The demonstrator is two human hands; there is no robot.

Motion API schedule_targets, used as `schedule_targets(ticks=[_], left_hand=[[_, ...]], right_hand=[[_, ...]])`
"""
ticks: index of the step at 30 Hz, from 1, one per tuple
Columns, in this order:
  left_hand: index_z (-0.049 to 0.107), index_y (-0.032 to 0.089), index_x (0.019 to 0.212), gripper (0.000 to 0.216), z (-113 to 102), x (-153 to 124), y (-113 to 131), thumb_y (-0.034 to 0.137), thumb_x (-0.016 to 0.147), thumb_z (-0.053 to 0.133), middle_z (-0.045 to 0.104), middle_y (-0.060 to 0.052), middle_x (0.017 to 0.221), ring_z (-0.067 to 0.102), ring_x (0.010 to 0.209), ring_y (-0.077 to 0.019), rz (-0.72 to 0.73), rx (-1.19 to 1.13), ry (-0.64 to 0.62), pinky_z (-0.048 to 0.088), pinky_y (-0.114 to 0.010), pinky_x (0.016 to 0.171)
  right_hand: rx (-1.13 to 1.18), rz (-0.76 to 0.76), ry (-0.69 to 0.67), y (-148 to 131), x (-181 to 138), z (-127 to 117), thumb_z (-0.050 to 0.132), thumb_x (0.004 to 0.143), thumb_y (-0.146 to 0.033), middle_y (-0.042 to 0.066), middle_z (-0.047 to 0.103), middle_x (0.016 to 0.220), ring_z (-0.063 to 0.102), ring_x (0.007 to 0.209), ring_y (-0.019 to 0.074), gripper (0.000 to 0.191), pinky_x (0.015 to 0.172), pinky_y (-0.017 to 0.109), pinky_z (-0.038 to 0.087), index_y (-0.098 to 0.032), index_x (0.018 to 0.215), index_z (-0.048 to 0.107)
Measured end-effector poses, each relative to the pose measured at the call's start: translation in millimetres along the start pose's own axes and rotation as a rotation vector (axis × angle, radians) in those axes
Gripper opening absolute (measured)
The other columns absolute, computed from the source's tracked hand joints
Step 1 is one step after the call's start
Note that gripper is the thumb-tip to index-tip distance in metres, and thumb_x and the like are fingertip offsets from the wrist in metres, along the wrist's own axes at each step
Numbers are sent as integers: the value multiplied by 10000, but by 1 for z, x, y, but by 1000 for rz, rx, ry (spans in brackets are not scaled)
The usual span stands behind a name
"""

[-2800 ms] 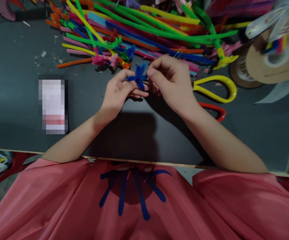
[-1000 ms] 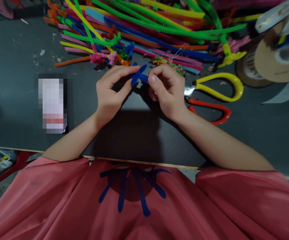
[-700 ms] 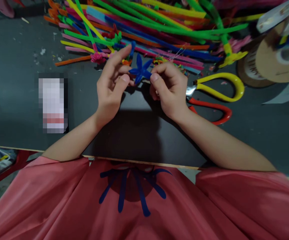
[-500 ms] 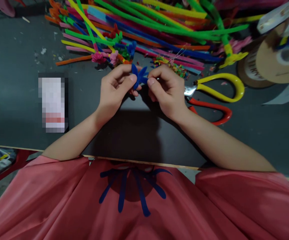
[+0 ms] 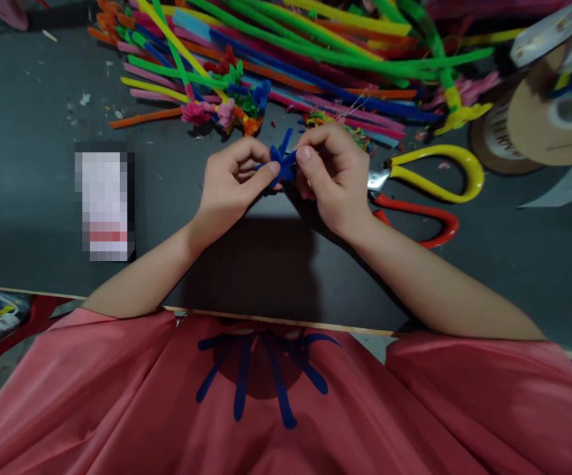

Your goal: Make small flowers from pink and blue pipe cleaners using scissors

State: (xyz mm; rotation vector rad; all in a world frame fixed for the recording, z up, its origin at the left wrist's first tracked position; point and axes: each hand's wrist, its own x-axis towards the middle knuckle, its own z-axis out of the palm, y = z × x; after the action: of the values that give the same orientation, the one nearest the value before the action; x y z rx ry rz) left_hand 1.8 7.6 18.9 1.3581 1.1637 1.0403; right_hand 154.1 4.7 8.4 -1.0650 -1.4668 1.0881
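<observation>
Between my two hands is a small blue flower shape of pipe cleaner (image 5: 286,160), with several pointed petals fanning out. My left hand (image 5: 239,178) pinches it between thumb and fingers on its left side. The thumb and forefinger of my right hand (image 5: 334,173) are closed on a petal at its right. Both hands are held over the dark table, just short of the pipe cleaner pile. Part of the blue piece is hidden behind my left thumb. Scissors (image 5: 379,179) with one yellow and one red handle lie beside my right hand, which covers their blades.
A heap of coloured pipe cleaners (image 5: 295,49) spreads along the back, with finished-looking bunches (image 5: 201,113) in front. Small coloured clippings (image 5: 321,120) lie behind my right hand. Ribbon spools (image 5: 528,119) stand at the right; a blurred-out phone-like rectangle (image 5: 105,204) is at the left.
The blue flower has turned in my fingers, one petal now pointing up. My left hand has shifted slightly right and down; my right hand has moved a little right, still pinching a petal.
</observation>
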Motion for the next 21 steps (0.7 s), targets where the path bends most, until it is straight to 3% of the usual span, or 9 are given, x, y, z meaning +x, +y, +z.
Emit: schedule_targets(ticks=[5, 12, 21], left_hand=[[609, 179, 684, 142, -3, 0, -3, 284, 761, 666, 606, 43, 652, 593, 602, -38, 151, 149, 77, 490, -166, 584], [597, 185, 692, 232, -3, 1, -9, 355, 843, 558, 572, 41, 609, 565, 536, -32, 188, 67, 10, 477, -175, 544], [612, 203, 686, 247, -3, -4, -3, 402, 827, 572, 585, 38, 618, 539, 567, -40, 215, 242, 17, 437, -208, 590]], right_hand=[[-95, 6, -66, 3, -2, 0, 521, 831, -558, -19, 509, 673, 478, 572, 83, 338, 557, 255, 441, -222, 806, 544], [-69, 2, -37, 5, -1, 0, 501, 840, -563, -2, 527, 711, 530, 688, 108, 355, 616, 258, 458, -214, 778, 526], [-81, 66, -25, -1, -2, 0, 509, 822, -594, -44, 424, 521, 419, 461, 69, 437, 475, 249, 349, -208, 637, 420]])
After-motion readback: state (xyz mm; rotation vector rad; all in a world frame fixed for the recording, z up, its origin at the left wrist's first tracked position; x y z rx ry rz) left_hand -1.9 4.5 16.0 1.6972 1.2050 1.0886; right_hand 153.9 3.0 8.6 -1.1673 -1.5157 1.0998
